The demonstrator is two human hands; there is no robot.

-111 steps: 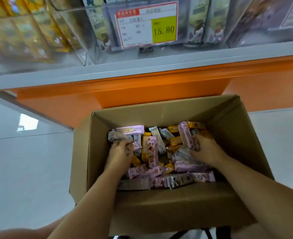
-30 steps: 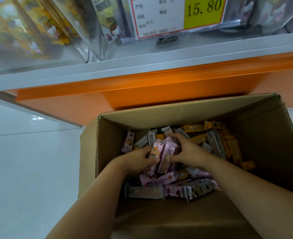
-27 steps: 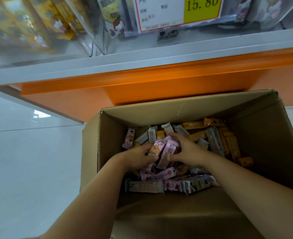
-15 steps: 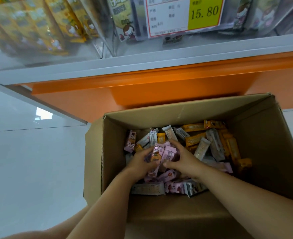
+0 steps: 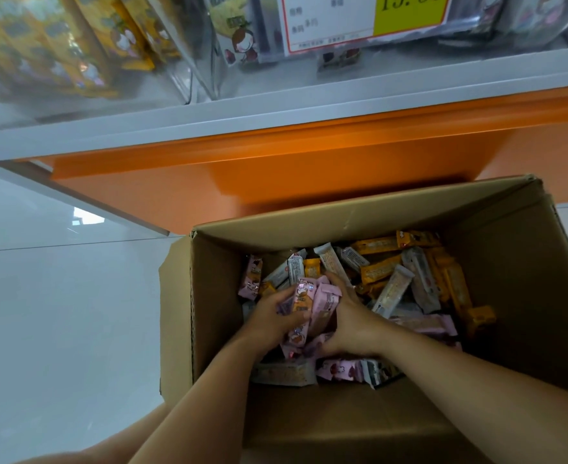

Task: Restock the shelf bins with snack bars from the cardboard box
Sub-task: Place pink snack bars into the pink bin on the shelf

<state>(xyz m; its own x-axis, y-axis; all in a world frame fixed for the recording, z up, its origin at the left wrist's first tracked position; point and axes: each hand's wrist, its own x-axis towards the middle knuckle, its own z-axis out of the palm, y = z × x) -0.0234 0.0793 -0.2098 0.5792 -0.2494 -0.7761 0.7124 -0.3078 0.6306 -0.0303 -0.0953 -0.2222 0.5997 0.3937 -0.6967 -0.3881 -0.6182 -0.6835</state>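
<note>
Step in hand, as judged: a handful is being collected for the shelf.

- A bundle of pink foil-wrapped snack bars (image 5: 313, 301) is held upright-ish in the left middle of the open brown cardboard box (image 5: 209, 296), which is set on the white tiled floor (image 5: 58, 313) against the orange shelf base (image 5: 309, 169).
- Loose orange-wrapped bars (image 5: 378, 271) and silver-grey bars (image 5: 393, 291) are scattered to the right. More pink bars are seen lying flat under the wrists.
- The clear plastic shelf bins (image 5: 189, 61) are seen above, well apart from the box. Their contents are blurred.

Doing it well:
- The bars should be squared so that their ends line up.
- Pressure should be applied from both sides at once, since the wrappers look slick.
- The lowest bars poke out beneath the palms and could be shed.
- A straight lift, clear of the box wall, is advised.

Grip:
- The left-hand grip (image 5: 272, 318) is curled round the left side of the bundle, with the thumb laid across its front.
- The right-hand grip (image 5: 351, 316) is curled round the right side, with the fingers tucked behind.
- Both are closed firmly on the bundle, and no gap is seen.
</note>
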